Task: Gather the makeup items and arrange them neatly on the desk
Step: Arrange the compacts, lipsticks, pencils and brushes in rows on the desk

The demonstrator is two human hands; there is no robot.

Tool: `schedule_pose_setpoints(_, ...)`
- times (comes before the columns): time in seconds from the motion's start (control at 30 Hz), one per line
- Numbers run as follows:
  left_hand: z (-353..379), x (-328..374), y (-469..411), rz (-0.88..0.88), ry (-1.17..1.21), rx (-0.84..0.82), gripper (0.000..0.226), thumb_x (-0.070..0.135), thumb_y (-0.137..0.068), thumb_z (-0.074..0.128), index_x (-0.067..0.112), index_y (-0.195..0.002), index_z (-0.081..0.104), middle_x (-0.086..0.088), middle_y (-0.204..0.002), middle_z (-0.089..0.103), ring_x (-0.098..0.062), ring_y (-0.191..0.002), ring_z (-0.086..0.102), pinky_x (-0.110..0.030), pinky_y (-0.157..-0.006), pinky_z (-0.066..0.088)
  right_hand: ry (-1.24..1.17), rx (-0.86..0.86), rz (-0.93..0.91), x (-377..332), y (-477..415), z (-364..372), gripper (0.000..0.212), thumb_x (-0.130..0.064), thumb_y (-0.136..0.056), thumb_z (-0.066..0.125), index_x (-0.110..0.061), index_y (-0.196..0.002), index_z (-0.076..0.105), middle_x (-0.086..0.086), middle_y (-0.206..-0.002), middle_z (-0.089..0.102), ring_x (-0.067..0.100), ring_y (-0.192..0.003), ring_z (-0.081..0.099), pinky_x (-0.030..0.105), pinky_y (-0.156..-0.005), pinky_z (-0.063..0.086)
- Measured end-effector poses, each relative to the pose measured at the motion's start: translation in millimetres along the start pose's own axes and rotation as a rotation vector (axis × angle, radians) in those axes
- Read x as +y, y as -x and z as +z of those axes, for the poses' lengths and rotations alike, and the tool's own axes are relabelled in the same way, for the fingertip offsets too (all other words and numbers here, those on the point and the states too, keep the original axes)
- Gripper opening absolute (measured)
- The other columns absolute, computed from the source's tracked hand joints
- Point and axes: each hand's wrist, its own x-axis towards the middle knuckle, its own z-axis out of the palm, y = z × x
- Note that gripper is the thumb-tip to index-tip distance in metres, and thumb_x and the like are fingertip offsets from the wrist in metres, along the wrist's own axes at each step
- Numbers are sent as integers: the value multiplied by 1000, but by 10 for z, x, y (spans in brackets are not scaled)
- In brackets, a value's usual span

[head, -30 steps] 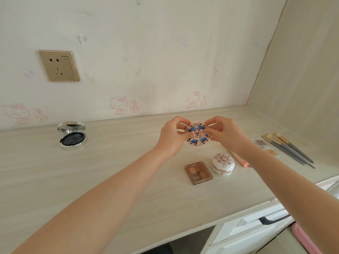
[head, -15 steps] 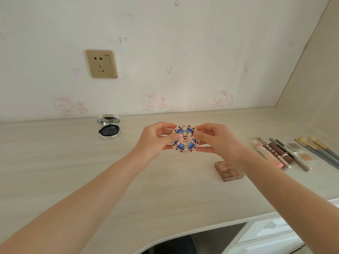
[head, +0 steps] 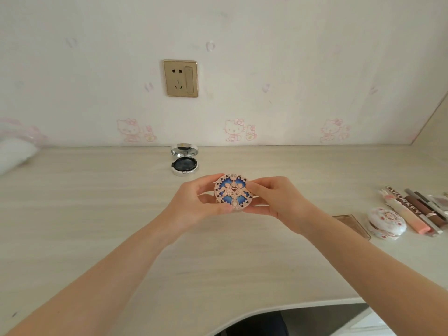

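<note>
1. A round compact with a blue and rose-gold patterned lid is held above the middle of the desk, its decorated face turned toward the camera.
2. The left hand grips the compact's left edge, thumb under its lower rim and fingers curled round behind it.
3. The right hand pinches the right edge, its fingers bent against the rim, so both hands close on the same item from opposite sides.
4. Behind the hands, near the wall, an open silver compact lies on the desk, its lid raised and a dark pan showing.
5. To the right, a white floral round case sits just beside a brownish transparent palette, partly hidden by the right forearm.
6. Past the case, a row of tubes and pencils lies side by side, one brown tube lettered in white.
7. A gold wall socket sits above the silver compact, with faint pink cartoon-cat prints along the wall's base.
</note>
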Motion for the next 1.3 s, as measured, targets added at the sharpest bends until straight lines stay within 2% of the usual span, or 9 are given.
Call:
schedule_pose_setpoints(0.13,-38,-83,28,16,2,69,76,0,-59,88,24,-124,57,8,-115,68,-17,-97,68,-23,-80,56,-56,-42,31,-5,-43,136,23,-14,-95,55,5,-103,66,17,-96,73,23,-80,71,31,-71,59)
schedule_pose_setpoints(0.3,-74,-144,57,20,28,139,68,0,-56,88,23,-115,62,6,-108,71,-20,-92,69,-19,-71,54,88,-8,17,-45,-59,202,21,-15,-95,56,-2,-110,65,21,-103,69,21,-77,69,37,-74,60)
schedule_pose_setpoints(0.4,-69,-183,73,11,25,166,63,2,-56,89,19,-112,65,5,-100,74,-10,-88,68,-16,-72,51,408,-3,-115,-40,-46,218,26,-17,-94,56,-14,-119,62,2,-116,66,15,-91,69,37,-80,59)
schedule_pose_setpoints(0.5,-72,-202,79,-1,41,194,59,1,-56,88,18,-108,67,3,-96,75,-6,-86,68,-12,-71,50,677,-118,-250,-74,13,210,35,-24,-92,59,-27,-127,55,-13,-125,59,5,-109,60,29,-89,53)
schedule_pose_setpoints(0.63,-111,-210,76,2,40,192,57,-1,-57,87,15,-108,68,2,-97,75,-7,-92,69,-11,-72,49,799,-236,-292,-109,78,206,56,-32,-84,69,-33,-135,46,-16,-131,50,-3,-118,47,25,-96,47)
schedule_pose_setpoints(0.77,-106,-220,108,25,-11,142,60,3,-54,89,15,-109,67,2,-98,75,-7,-96,68,-16,-83,51,877,-281,-299,-114,22,210,79,-42,-74,78,-30,-141,39,-14,-133,49,1,-120,47,29,-100,46)
schedule_pose_setpoints(1.03,-125,-235,117,-6,-93,97,70,18,-49,92,19,-114,66,11,-105,73,4,-106,62,-18,-95,44,874,-297,-310,-160,-58,157,67,-39,-68,83,-31,-128,57,-11,-116,60,5,-107,57,32,-94,51)
schedule_pose_setpoints(1.2,-143,-253,111,14,-147,107,66,14,-50,93,31,-108,66,21,-100,71,11,-102,60,-3,-83,42,877,-330,-299,-206,-93,152,57,-37,-74,78,-31,-127,59,-14,-121,63,-4,-108,57,20,-97,45)
schedule_pose_setpoints(1.3,-136,-265,101,36,-183,113,66,11,-51,93,37,-103,63,29,-98,69,15,-101,59,0,-82,40,920,-344,-309,-235,-113,157,54,-38,-76,76,-32,-127,59,-15,-120,65,-1,-111,57,26,-100,44)
